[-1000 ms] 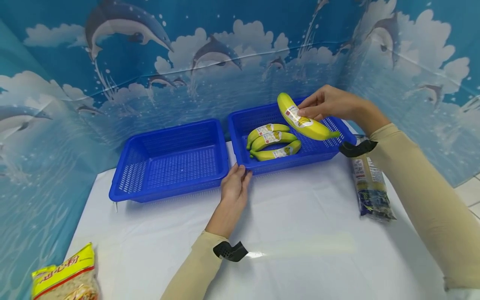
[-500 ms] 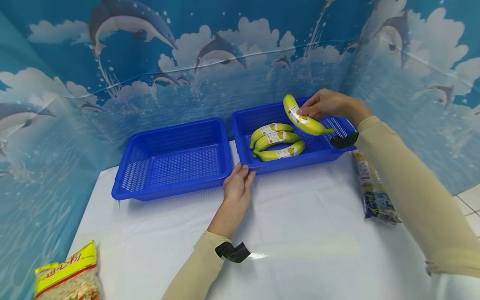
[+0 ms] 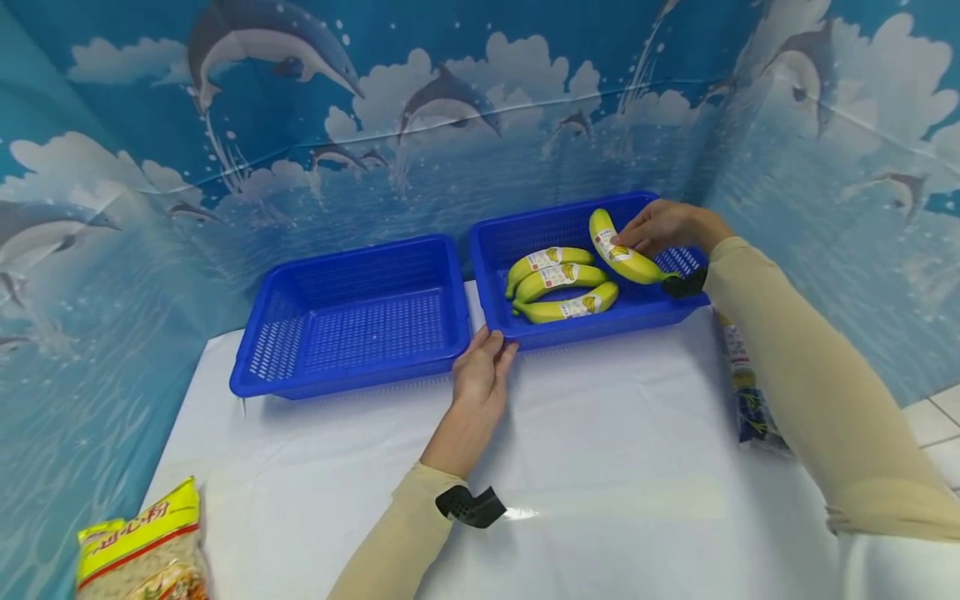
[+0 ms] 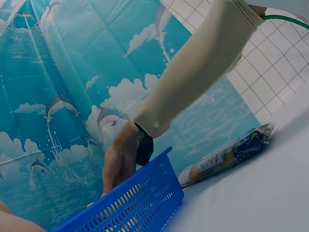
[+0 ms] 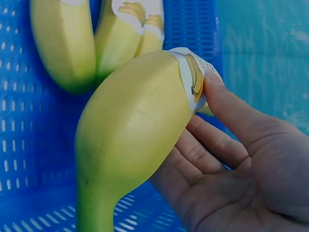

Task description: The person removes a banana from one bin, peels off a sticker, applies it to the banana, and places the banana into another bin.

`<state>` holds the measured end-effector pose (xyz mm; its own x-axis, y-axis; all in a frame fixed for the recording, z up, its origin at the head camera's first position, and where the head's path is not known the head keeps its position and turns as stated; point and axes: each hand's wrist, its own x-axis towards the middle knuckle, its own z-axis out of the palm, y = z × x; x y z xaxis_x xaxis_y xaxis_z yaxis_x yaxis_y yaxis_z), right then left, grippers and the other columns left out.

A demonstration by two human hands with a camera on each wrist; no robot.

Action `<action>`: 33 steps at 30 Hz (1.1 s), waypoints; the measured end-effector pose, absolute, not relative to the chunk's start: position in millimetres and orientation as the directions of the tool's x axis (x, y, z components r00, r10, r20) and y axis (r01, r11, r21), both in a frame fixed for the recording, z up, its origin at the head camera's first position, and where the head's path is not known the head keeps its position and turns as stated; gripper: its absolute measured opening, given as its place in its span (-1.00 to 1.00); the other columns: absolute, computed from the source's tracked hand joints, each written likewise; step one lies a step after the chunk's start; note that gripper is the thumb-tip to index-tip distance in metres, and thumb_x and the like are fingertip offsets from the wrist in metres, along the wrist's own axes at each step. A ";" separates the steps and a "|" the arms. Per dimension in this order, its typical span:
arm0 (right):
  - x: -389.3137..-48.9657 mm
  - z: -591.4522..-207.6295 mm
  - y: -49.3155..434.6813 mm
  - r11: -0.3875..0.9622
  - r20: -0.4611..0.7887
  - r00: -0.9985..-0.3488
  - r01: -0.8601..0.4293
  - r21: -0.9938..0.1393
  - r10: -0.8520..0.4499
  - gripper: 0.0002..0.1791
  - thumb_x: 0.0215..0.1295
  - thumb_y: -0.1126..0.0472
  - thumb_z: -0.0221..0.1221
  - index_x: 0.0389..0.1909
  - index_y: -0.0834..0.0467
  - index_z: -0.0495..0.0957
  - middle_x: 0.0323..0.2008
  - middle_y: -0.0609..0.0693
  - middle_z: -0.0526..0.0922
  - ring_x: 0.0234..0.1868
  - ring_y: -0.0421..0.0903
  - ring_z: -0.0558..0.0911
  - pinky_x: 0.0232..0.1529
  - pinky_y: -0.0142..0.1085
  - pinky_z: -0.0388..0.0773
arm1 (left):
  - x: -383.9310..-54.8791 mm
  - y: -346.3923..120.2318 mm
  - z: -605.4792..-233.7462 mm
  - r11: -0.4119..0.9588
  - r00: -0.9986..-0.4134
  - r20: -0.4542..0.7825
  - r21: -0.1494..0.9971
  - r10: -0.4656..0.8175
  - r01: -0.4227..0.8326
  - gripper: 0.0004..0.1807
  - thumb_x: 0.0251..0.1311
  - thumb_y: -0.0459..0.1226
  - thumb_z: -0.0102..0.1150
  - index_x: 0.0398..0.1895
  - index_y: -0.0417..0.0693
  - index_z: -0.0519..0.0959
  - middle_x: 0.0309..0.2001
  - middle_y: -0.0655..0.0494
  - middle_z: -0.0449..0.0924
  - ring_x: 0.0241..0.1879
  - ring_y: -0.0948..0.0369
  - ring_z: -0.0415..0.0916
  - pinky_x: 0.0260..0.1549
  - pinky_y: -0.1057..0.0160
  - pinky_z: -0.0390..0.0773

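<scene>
In the head view my right hand (image 3: 666,227) pinches a yellow banana (image 3: 628,260) with a white label, its green stem toward the right. Low inside the right blue basket (image 3: 551,335), the banana is tilted; whether it touches the bottom is hard to tell. In the right wrist view the thumb (image 5: 234,104) presses on the label, with the fingers behind the fruit. Left of it lie three labelled bananas (image 3: 562,277) side by side. My left hand (image 3: 477,379) holds the basket's near left corner, fingertips at the rim; its fingers are partly hidden.
A second blue basket (image 3: 371,329) stands to the left. A yellow-topped bag (image 3: 146,546) lies at the front left of the white table (image 3: 600,433). Beneath my right forearm lies a clear packet (image 3: 750,396), partly hidden. A dolphin-print curtain (image 3: 450,150) encloses the back and sides.
My right hand has lowered the banana further into the right basket. My left hand keeps its place at the corner. The head view has shifted slightly.
</scene>
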<state>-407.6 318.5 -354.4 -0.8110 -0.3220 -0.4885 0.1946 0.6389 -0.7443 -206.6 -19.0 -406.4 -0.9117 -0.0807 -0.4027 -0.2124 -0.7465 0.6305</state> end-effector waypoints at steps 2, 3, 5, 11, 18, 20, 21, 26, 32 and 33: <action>-406.7 -359.1 319.1 0.639 -0.502 -0.804 0.210 -0.741 -0.319 -0.45 0.66 0.04 0.18 0.39 0.39 0.54 0.19 0.10 0.72 0.34 0.20 0.62 0.38 0.10 0.57 | -206.4 -18.7 -406.9 -0.740 -0.914 -0.398 0.636 -0.074 -0.217 -0.44 0.59 -0.57 -0.07 0.60 -0.48 0.22 0.61 -0.30 0.22 0.60 -0.07 0.21 0.42 0.11 0.49; -406.3 -361.3 319.3 0.641 -0.511 -0.799 0.216 -0.737 -0.318 -0.42 0.67 0.03 0.17 0.42 0.41 0.50 0.26 0.19 0.67 0.41 0.27 0.55 0.41 0.12 0.54 | -206.1 -18.7 -407.0 -0.738 -0.916 -0.396 0.638 -0.071 -0.218 -0.44 0.59 -0.56 -0.07 0.60 -0.48 0.22 0.61 -0.30 0.23 0.60 -0.07 0.21 0.42 0.11 0.49; -406.1 -365.2 320.3 0.648 -0.526 -0.786 0.220 -0.729 -0.326 -0.36 0.69 0.02 0.14 0.48 0.44 0.41 0.42 0.33 0.52 0.53 0.36 0.40 0.45 0.16 0.48 | -205.5 -18.9 -407.3 -0.737 -0.918 -0.391 0.639 -0.068 -0.218 -0.44 0.60 -0.56 -0.08 0.60 -0.48 0.21 0.61 -0.31 0.22 0.60 -0.07 0.22 0.42 0.11 0.48; -410.7 -371.3 324.9 0.681 -0.569 -0.744 0.215 -0.700 -0.350 -0.31 0.70 0.01 0.12 0.50 0.50 0.32 0.35 0.32 0.58 0.34 0.24 0.62 0.39 0.10 0.57 | -205.3 -19.7 -408.4 -0.738 -0.923 -0.381 0.640 -0.061 -0.215 -0.46 0.62 -0.54 -0.10 0.59 -0.48 0.24 0.60 -0.32 0.23 0.59 -0.06 0.24 0.43 0.10 0.48; -412.0 -374.7 326.0 0.710 -0.607 -0.699 0.202 -0.675 -0.378 -0.28 0.71 0.04 0.11 0.53 0.54 0.24 0.37 0.34 0.55 0.16 -0.04 0.68 0.35 0.02 0.61 | -206.4 -20.2 -410.0 -0.738 -0.924 -0.377 0.640 -0.059 -0.214 -0.47 0.62 -0.55 -0.09 0.58 -0.49 0.24 0.61 -0.32 0.22 0.59 -0.06 0.24 0.43 0.09 0.48; -411.2 -375.9 325.7 0.720 -0.607 -0.695 0.186 -0.669 -0.384 -0.28 0.72 0.05 0.08 0.54 0.55 0.20 0.43 0.41 0.47 0.21 0.02 0.67 0.37 0.04 0.60 | -206.4 -20.3 -409.8 -0.736 -0.924 -0.378 0.641 -0.057 -0.216 -0.47 0.62 -0.54 -0.09 0.58 -0.49 0.24 0.61 -0.32 0.22 0.59 -0.06 0.24 0.42 0.10 0.49; -410.7 -376.4 325.5 0.724 -0.606 -0.698 0.182 -0.666 -0.382 -0.28 0.72 0.06 0.07 0.54 0.56 0.20 0.43 0.42 0.45 0.23 0.07 0.65 0.37 0.05 0.59 | -206.3 -20.4 -409.7 -0.736 -0.924 -0.378 0.642 -0.057 -0.217 -0.47 0.62 -0.54 -0.08 0.58 -0.49 0.24 0.61 -0.31 0.22 0.59 -0.06 0.24 0.42 0.10 0.49; -409.3 -377.3 324.8 0.735 -0.602 -0.700 0.162 -0.658 -0.384 -0.32 0.74 0.09 0.03 0.53 0.56 0.20 0.43 0.44 0.42 0.39 0.22 0.54 0.46 0.12 0.49 | -206.5 -20.5 -408.9 -0.737 -0.920 -0.388 0.639 -0.062 -0.220 -0.46 0.61 -0.54 -0.07 0.58 -0.47 0.25 0.61 -0.29 0.23 0.59 -0.06 0.24 0.41 0.11 0.50; -409.1 -376.4 323.3 0.730 -0.608 -0.694 0.174 -0.661 -0.386 -0.57 0.73 0.13 0.06 0.27 0.43 0.50 0.01 0.03 0.59 0.12 -0.06 0.62 0.47 0.08 0.48 | -207.0 -21.7 -409.7 -0.736 -0.915 -0.400 0.636 -0.057 -0.232 -0.46 0.60 -0.54 -0.05 0.59 -0.44 0.27 0.61 -0.25 0.24 0.60 -0.05 0.24 0.40 0.12 0.51; -409.5 -376.9 323.3 0.729 -0.607 -0.695 0.174 -0.662 -0.386 -0.61 0.72 0.13 0.07 0.23 0.40 0.54 -0.02 -0.01 0.59 0.07 -0.10 0.62 0.45 0.05 0.50 | -207.1 -22.0 -410.0 -0.738 -0.913 -0.404 0.633 -0.056 -0.235 -0.46 0.60 -0.54 -0.04 0.59 -0.43 0.27 0.61 -0.25 0.24 0.60 -0.05 0.24 0.39 0.12 0.52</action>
<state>-409.5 323.3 -376.9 -0.6945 -0.3862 -0.6070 0.1737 0.7287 -0.6624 -207.1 -22.0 -410.0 -0.9130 -0.0565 -0.4041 -0.2346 -0.7376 0.6331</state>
